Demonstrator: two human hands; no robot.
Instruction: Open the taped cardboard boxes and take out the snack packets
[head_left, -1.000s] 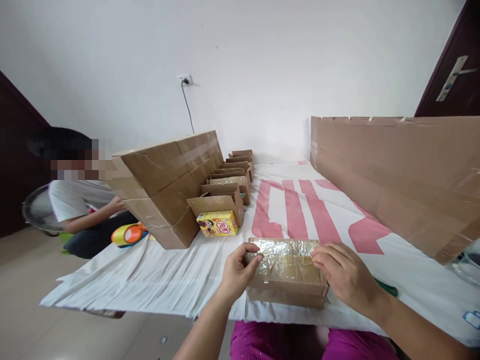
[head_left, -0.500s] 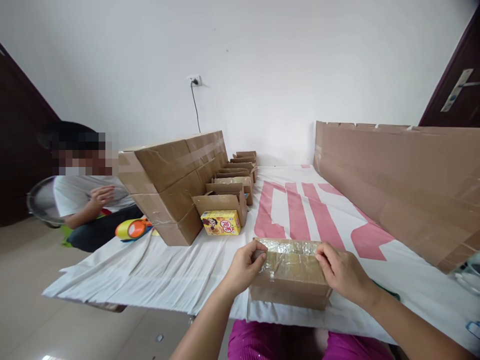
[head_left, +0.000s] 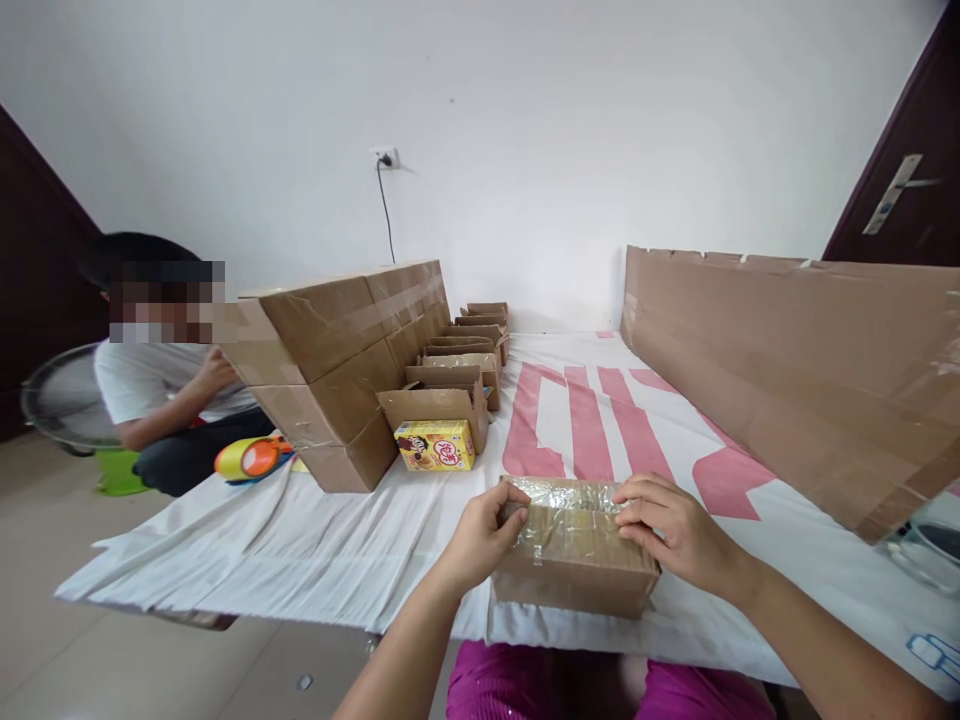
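A small brown cardboard box (head_left: 574, 575) with clear tape across its top sits at the near edge of the cloth-covered table. My left hand (head_left: 491, 530) is at its upper left corner, thumb and fingers curled in a pinch on the tape and box edge. On the right part of the top rests my right hand (head_left: 667, 525), its fingers bent and slightly apart, fingertips touching the tape. Beyond the box, to the left, a yellow printed carton (head_left: 435, 446) leans by an open cardboard box (head_left: 442, 400).
Stacked closed boxes (head_left: 330, 370) stand at the left, with open boxes in a row beside them. An orange and yellow tape dispenser (head_left: 251, 458) lies near a seated person (head_left: 169, 385). A large cardboard sheet (head_left: 780, 370) stands upright along the right.
My right hand has shifted left onto the box top, and its fingers have spread from a pinch. My left hand keeps its place on the box. The view has turned slightly.
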